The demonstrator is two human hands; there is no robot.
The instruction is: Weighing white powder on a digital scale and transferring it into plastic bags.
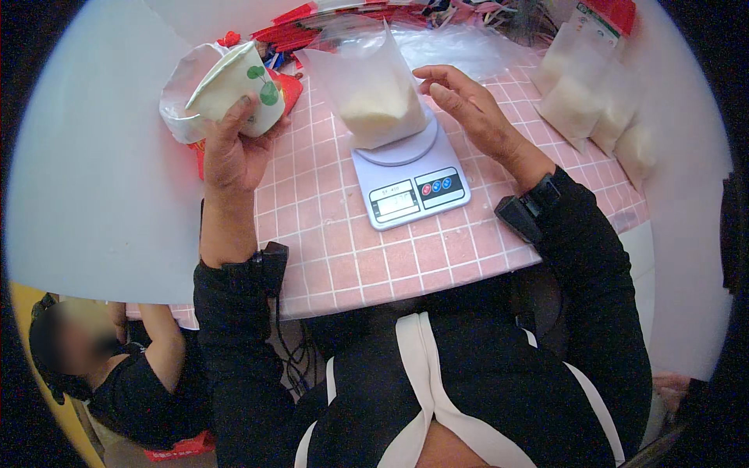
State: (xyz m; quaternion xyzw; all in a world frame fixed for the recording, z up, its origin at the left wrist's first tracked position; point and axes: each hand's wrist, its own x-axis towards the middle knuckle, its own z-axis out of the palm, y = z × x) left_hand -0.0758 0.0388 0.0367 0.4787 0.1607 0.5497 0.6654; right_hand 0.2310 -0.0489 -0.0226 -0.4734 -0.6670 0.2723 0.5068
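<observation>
My left hand (238, 148) is closed around a white paper cup (267, 93) printed with green leaves. The cup is tilted, its mouth toward an open white and red bag (181, 97) beside it; what is inside the cup does not show. A clear plastic bag (343, 66) stands upright, partly filled with fine white grains (378, 113) that look like rice. Under it is a white kitchen scale (413, 175) with a lit display. My right hand (468, 105) is open at the bag's right side, fingers loosely stretched; I cannot tell whether they touch it.
Several filled clear bags (577, 105) lean together at the far right. Flat clear plastic bags (468, 51) and red packaging (328, 19) lie along the back of the pink tiled tabletop (335, 257). Another person (133, 374) sits at the lower left, behind a white partition (101, 195).
</observation>
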